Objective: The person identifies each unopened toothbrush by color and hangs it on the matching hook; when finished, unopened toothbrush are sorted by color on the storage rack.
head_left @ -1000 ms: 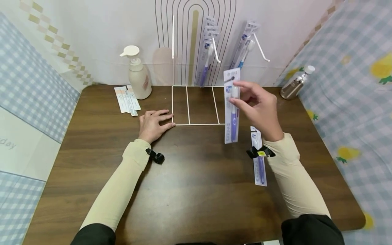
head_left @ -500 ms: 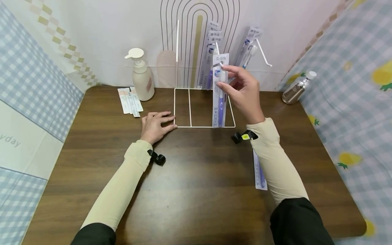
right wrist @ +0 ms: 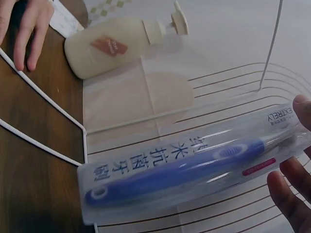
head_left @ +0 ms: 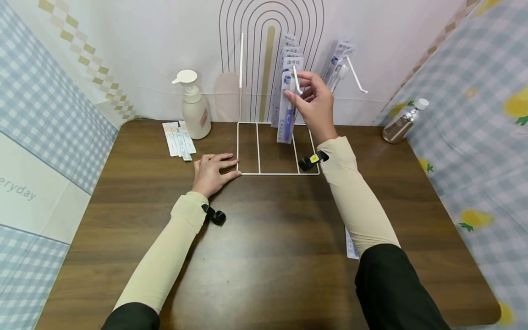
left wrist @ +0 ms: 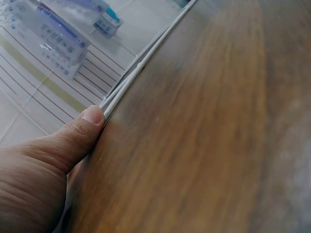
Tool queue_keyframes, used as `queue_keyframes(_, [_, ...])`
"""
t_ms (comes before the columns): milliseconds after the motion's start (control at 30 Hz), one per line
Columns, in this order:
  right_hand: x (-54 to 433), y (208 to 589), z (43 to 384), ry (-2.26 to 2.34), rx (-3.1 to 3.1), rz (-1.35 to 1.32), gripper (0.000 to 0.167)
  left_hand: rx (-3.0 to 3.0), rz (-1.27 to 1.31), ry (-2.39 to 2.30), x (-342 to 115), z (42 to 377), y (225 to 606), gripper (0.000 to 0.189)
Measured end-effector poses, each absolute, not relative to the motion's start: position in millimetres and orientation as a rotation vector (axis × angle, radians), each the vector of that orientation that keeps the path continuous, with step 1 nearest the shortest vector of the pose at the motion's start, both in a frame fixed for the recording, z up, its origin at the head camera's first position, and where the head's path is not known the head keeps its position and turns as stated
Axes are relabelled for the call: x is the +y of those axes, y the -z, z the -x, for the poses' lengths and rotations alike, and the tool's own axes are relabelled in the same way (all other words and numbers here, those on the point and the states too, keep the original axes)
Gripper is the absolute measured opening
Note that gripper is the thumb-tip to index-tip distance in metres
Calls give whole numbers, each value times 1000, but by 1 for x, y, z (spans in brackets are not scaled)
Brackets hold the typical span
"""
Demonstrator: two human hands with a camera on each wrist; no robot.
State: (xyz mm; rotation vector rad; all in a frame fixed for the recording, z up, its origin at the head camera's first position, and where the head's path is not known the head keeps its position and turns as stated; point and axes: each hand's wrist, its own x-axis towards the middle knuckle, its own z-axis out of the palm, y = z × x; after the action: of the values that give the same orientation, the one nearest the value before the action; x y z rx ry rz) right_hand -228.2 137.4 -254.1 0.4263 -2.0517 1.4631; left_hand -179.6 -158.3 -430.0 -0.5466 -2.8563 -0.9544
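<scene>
My right hand (head_left: 315, 103) pinches a packaged purple toothbrush (right wrist: 180, 170) between thumb and fingers, upright at the middle hook (head_left: 297, 80) of a white wire rack. The hook's tip shows in front of the pack's upper part. More toothbrush packs hang right behind it. My left hand (head_left: 212, 174) lies on the table with fingers spread, its fingertips and thumb (left wrist: 90, 116) touching the left front of the rack's base (head_left: 280, 174). On the right hook (head_left: 356, 75) hang further toothbrush packs (head_left: 336, 66). Another pack (head_left: 351, 243) lies on the table, mostly hidden under my right forearm.
A cream pump bottle (head_left: 195, 114) stands left of the rack, beside several thin white packets (head_left: 178, 140). At the back right is a silver bottle (head_left: 402, 123) with a white cap. The left hook (head_left: 241, 59) of the rack bears nothing. A patterned cloth hangs behind.
My right hand has carried the toothbrush pack left and back, from in front of the rack to the middle hook. The left hand stays at the rack's base.
</scene>
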Motion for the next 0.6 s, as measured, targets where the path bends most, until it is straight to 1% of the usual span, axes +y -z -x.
queue_keyframes(133, [136,254,232,-1469,-2065,-399,46,-2859,549,944,-159,181,432,48])
queue_keyframes(300, [143,254,225,-1461,-2084,-406,48,-2855,551,938,-158,182,433,48])
queue_keyframes(467, [156,248,197,-1403,-2103,-392,43,-2850,550,943,-158,181,432,48])
queue_keyframes(600, [184,260,179,-1376,-2139,-346,39,-2844,551,950,-159,182,431,48])
